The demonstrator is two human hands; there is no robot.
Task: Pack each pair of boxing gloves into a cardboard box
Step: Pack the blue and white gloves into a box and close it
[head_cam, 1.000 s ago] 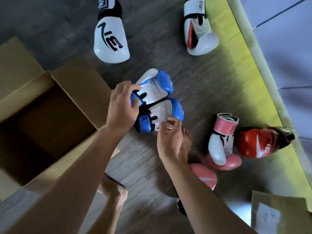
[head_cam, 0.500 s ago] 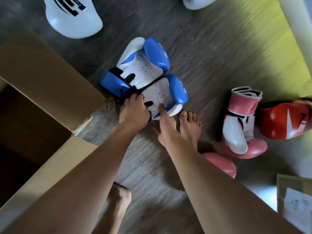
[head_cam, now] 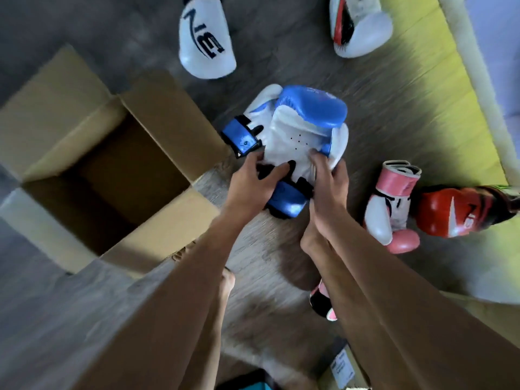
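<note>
Two hands clamp the blue-and-white glove pair (head_cam: 295, 130): left hand (head_cam: 253, 184) and right hand (head_cam: 329, 187) both closed at the cuff end, likely so both gloves lift as one. Open cardboard box (head_cam: 157, 108) sits left of the grip, looks empty; white glove (head_cam: 206, 43) lies beyond, pink glove (head_cam: 391, 204) to the right

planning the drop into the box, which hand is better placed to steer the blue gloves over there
Left. The left hand grips the blue and white boxing gloves on the side facing the open brown cardboard box; the right hand holds the far side, so it should just support.
</note>
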